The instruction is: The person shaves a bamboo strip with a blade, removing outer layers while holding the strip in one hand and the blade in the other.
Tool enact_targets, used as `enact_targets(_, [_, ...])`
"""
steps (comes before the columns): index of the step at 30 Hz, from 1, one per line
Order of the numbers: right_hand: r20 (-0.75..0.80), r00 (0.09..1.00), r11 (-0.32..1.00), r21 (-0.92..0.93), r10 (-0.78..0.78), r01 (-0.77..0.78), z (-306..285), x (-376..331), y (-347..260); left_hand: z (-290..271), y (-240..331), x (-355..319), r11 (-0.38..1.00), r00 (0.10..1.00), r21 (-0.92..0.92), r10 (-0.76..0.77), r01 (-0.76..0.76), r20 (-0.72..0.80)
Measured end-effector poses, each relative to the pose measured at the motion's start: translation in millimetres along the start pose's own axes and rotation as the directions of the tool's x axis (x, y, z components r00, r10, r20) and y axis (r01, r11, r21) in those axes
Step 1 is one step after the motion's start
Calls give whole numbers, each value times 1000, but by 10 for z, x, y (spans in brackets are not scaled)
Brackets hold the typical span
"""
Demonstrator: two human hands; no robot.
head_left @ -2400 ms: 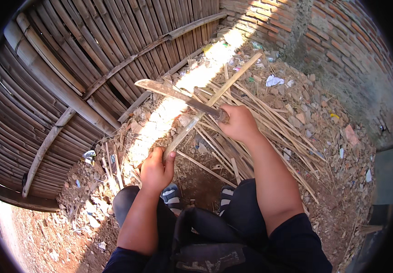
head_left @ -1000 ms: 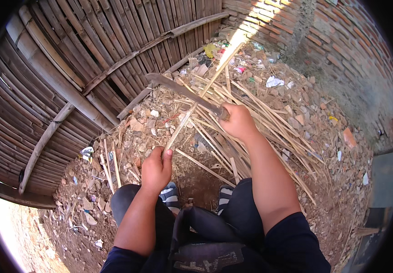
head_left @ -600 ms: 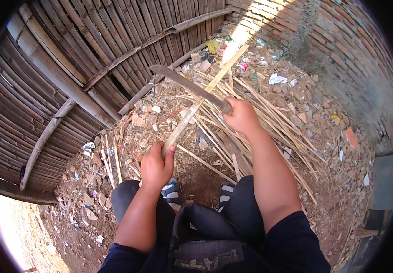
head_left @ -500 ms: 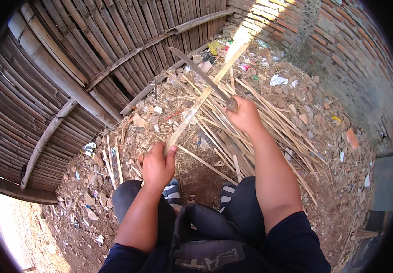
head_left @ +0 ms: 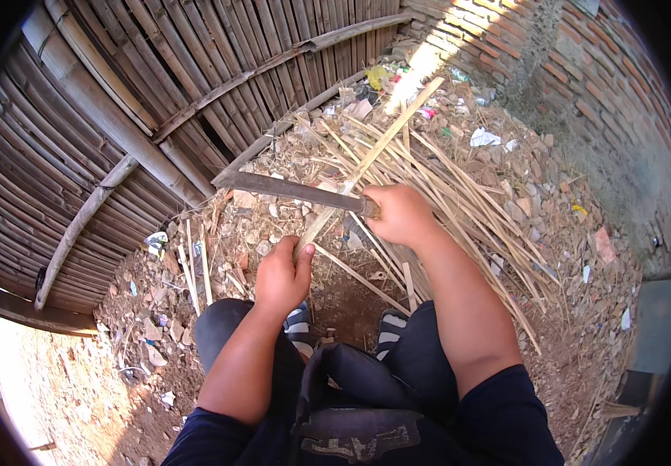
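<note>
My left hand (head_left: 283, 273) is closed round the near end of a long, pale bamboo strip (head_left: 391, 136), which slants away up and to the right. A machete (head_left: 296, 189) is gripped by its handle in my right hand (head_left: 399, 216). Its dark blade lies crosswise over the strip, pointing left, a short way beyond my left hand. Whether the edge touches the strip or only passes over it, I cannot tell. Beneath and to the right of the strip, a heap of split bamboo strips (head_left: 460, 203) lies on the ground.
Stones and scraps of litter cover the soil (head_left: 168, 326). A bamboo slat wall (head_left: 141, 85) stands at the left, with a brick wall (head_left: 584, 93) at the right. My sandalled feet (head_left: 388, 330) are between my bent knees. A few thin strips (head_left: 205, 264) lie near my left knee.
The machete has swung from pointing away up-left to lying nearly level, and its handle has come nearer and slightly left. The left hand still holds the strip, shifted a little to the right.
</note>
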State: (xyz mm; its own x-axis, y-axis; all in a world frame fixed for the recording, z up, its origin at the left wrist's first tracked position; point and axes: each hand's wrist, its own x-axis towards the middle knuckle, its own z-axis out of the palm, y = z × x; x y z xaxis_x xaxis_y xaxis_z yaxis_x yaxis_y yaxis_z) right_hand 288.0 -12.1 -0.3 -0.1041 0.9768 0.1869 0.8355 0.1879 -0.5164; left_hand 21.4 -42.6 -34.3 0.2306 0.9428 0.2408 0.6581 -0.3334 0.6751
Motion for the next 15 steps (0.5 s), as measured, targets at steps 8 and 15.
enact_targets(8, [-42,994,984,151,100,-93,-40,37,165,46,62,50,997,999,-69,41,-43,-25])
enact_targets(15, [-24,995,995,25,95,-94,-35,121,57,-6,18,0,998,998,-52,-43,45,42])
